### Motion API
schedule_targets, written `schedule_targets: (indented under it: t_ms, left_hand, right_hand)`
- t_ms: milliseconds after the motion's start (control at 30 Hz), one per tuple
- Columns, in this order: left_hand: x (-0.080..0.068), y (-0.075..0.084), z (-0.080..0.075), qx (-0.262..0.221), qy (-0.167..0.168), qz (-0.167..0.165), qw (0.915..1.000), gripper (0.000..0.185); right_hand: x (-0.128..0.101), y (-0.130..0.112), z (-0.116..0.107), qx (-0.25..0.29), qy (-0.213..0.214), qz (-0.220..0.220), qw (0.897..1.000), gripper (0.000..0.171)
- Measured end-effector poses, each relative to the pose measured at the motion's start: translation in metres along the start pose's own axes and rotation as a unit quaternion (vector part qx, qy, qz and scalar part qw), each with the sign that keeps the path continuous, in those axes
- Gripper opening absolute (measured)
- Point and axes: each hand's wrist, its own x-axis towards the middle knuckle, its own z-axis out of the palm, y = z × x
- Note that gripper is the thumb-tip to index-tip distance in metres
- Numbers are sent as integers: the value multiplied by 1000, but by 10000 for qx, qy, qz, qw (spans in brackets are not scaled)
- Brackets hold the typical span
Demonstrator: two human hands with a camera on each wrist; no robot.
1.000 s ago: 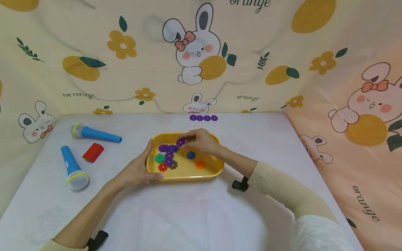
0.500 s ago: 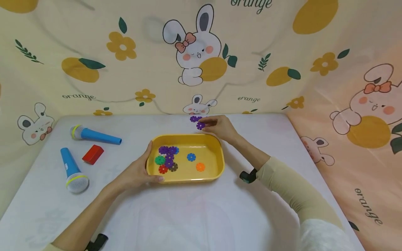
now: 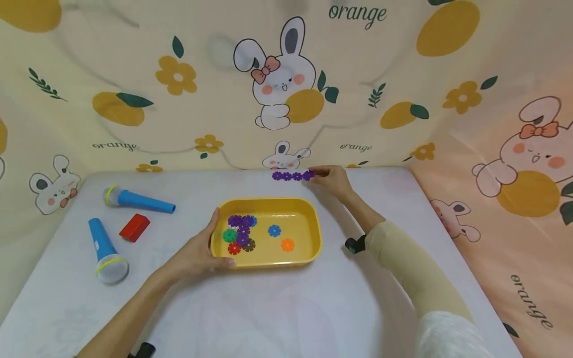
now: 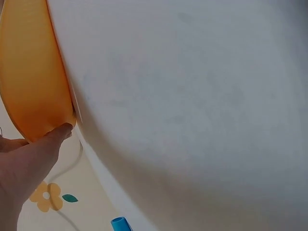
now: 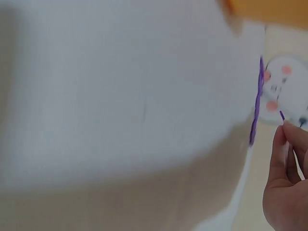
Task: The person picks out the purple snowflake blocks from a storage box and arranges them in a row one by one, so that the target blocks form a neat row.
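- The right hand [image 3: 333, 177] was extended to the far edge of the tabletop [image 3: 277, 308], forearm stretched past the right end of the yellow tray [image 3: 313, 248].
- Its fingers [image 5: 279, 144] pinched a purple flower piece [image 3: 308, 175] at the right end of the purple row [image 3: 287, 176]; in the right wrist view the piece showed only as a thin purple edge at the fingertips.
- The purple row lay flat against the far edge, just beyond the tray and apart from it.
- The left hand [image 3: 197, 253] rested at the tray's left end, thumb over the rim and fingers curled around the near left corner, gripping it.
- The left forearm ran diagonally from the lower left corner of the head view.
- The tray sat near the middle of the tabletop and held loose flower pieces [image 3: 241, 232] clustered at its left side, plus a blue piece [image 3: 274, 230] and an orange piece [image 3: 287, 244] lying separately.
- Two blue toy microphones [image 3: 107, 243] and a red block [image 3: 134, 227] lay well to the left of the tray.
- The tabletop was covered in white; a cream fabric backdrop [image 3: 179, 74] printed with rabbits and oranges enclosed it at the back and on both sides.
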Motion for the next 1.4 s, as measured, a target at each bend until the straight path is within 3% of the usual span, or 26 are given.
schedule_targets:
  t_ms: [200, 500, 733, 967, 1167, 1400]
  left_hand:
    - [1, 0, -1, 7, 43, 73, 10000, 130]
    - [0, 1, 0, 74, -7, -19, 10000, 130]
    - [1, 3, -1, 129, 22, -23, 9999, 130]
    - [0, 2, 0, 58, 25, -87, 9999, 130]
    - [0, 1, 1, 33, 7, -96, 9999, 129]
    - [0, 1, 1, 49, 11, -98, 9999, 129]
  right_hand:
    - [13, 20, -15, -21, 193, 157, 9997, 32]
    - [22, 36, -22, -81, -82, 724, 9973, 35]
    - [25, 35, -24, -384, -254, 612, 9971, 36]
    - [27, 32, -22, -533, -489, 869, 9936, 36]
    - [27, 34, -22, -260, -373, 939, 9945, 34]
    - [14, 21, -16, 296, -235, 588, 9976, 34]
